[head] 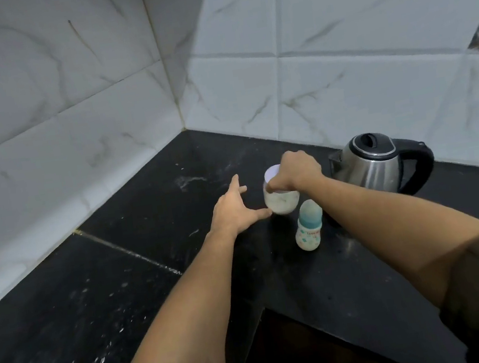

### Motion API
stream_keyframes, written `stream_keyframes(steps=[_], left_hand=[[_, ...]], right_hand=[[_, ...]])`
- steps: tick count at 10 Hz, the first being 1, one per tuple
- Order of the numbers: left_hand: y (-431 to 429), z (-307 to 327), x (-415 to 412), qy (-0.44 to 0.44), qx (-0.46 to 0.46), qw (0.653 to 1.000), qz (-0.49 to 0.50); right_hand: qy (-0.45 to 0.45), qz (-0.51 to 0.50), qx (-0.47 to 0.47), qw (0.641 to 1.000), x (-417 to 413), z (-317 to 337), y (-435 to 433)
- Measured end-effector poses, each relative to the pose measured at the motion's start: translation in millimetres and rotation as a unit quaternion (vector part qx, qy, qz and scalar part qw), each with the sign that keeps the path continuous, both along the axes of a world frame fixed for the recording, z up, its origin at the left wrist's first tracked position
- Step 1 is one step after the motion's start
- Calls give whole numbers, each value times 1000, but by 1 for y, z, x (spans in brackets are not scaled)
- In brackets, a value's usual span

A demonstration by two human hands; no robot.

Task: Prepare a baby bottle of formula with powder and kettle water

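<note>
A clear jar of pale powder (pixel 281 201) with a white lid stands on the black counter (pixel 145 226). My right hand (pixel 297 171) grips the lid from above, fingers curled over its rim. My left hand (pixel 234 210) is spread beside the jar on its left, the thumb tip touching the jar's lower wall, the fingers straight. A small baby bottle (pixel 308 227) with a teal cap stands upright just in front of the jar, to its right. A steel kettle (pixel 379 160) with a black handle sits at the back right on its base.
White marble-look tiled walls (pixel 97 109) meet in a corner behind the counter. Whitish specks and smears lie on the counter at the left and near the corner. The counter's front edge drops into a dark recess (pixel 305 358) below the bottle.
</note>
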State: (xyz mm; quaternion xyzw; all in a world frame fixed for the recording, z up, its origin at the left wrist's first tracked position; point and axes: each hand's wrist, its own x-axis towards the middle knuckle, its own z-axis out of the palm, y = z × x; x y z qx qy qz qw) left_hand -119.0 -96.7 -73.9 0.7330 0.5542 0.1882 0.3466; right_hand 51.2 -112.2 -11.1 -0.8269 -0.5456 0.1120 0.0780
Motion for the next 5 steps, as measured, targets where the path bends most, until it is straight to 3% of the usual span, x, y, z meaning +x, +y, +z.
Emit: stream_keyframes(steps=[5], left_hand=[[22,-10,39,56,96,994,15]], right_hand=[[6,-21,-57,998,52,-33,11]])
